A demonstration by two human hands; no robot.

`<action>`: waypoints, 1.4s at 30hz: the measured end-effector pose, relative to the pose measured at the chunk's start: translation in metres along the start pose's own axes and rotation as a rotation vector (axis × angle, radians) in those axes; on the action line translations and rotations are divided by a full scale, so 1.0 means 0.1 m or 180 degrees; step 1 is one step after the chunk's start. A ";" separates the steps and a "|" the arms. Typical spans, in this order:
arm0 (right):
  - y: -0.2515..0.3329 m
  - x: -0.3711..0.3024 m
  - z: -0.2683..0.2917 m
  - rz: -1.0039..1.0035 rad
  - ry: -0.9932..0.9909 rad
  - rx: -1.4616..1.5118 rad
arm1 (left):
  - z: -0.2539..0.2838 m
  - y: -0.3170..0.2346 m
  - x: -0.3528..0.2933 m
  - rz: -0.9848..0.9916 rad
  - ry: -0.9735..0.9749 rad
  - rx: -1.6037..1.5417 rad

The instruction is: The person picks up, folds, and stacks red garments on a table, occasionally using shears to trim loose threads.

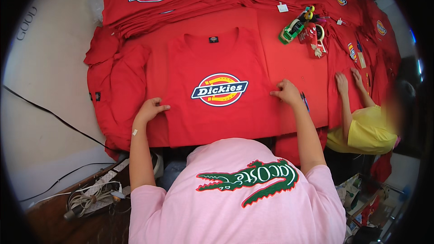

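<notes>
A red T-shirt [217, 126] lies spread in front of me, its neckline at the far end with a small black label [213, 39] inside. An oval print [220, 89] in yellow, red, white and blue sits on its chest. My left hand [153, 109] is at the shirt's left edge, thumb and fingers closed on the cloth. Across from it, my right hand [287, 94] pinches the right edge. The fingertips of both hands are partly lost against the red fabric.
Stacks of folded red T-shirts [181, 11] line the table's far side. A crumpled red garment [120, 81] lies left. A green tape dispenser [293, 30], a red dispenser [312, 40] and a pen [305, 101] lie right. A co-worker in yellow [368, 129] handles red cloth. Cables [92, 196] hang lower left.
</notes>
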State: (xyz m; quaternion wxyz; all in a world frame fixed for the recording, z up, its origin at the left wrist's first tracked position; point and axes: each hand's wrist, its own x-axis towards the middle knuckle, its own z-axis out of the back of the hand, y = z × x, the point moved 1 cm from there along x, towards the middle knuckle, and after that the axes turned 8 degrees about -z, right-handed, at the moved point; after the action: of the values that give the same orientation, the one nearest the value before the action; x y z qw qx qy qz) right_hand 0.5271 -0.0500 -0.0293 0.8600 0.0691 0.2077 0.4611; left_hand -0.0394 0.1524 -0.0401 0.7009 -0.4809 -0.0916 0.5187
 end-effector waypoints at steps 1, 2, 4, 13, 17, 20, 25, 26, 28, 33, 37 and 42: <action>-0.03 -0.01 0.01 -0.0157 0.0005 -0.0068 | 0.05 0.07 0.00 0.0054 -0.0084 0.0008; -0.05 -0.03 0.01 -0.0272 -0.0003 0.0074 | 0.09 0.14 0.00 0.0108 -0.0170 0.0018; -0.01 -0.08 0.04 -0.0484 0.0002 0.0336 | 0.09 0.23 0.02 0.0142 -0.0201 -0.0176; 0.77 -0.01 -0.07 0.0828 -0.1153 0.0540 | -0.66 -0.88 0.08 -0.1422 -0.1124 0.1803; 1.42 0.08 -0.63 0.1818 -0.0651 0.0337 | -1.39 -1.12 0.43 -0.1929 -0.0492 0.2111; 1.46 0.27 -0.91 0.1920 -0.0604 0.0130 | -1.51 -0.99 0.75 -0.1722 -0.0836 0.2567; 1.27 0.76 -0.68 0.1308 -0.1041 -0.0250 | -1.01 -0.80 1.14 -0.1412 -0.1239 0.2716; 1.28 0.81 -0.66 0.1288 -0.1104 -0.0327 | -0.98 -0.82 1.20 -0.1353 -0.1247 0.2718; 1.31 0.86 -0.66 0.1157 -0.1111 -0.0405 | -0.95 -0.83 1.27 -0.1220 -0.1281 0.2722; 1.36 0.88 -0.65 0.1000 -0.1007 -0.0441 | -0.94 -0.86 1.31 -0.1158 -0.1215 0.2605; 1.36 0.88 -0.64 0.0983 -0.0978 -0.0456 | -0.93 -0.89 1.31 -0.1104 -0.1148 0.2640; 1.34 0.84 -0.62 0.1061 -0.1037 -0.0406 | -0.93 -0.90 1.30 -0.1126 -0.1218 0.2693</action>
State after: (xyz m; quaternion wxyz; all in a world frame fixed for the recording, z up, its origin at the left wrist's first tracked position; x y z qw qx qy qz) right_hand 0.4399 0.0907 -0.0685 0.7967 0.1214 0.0223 0.5916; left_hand 0.1341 0.2044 -0.0675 0.8825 -0.0276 -0.0803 0.4625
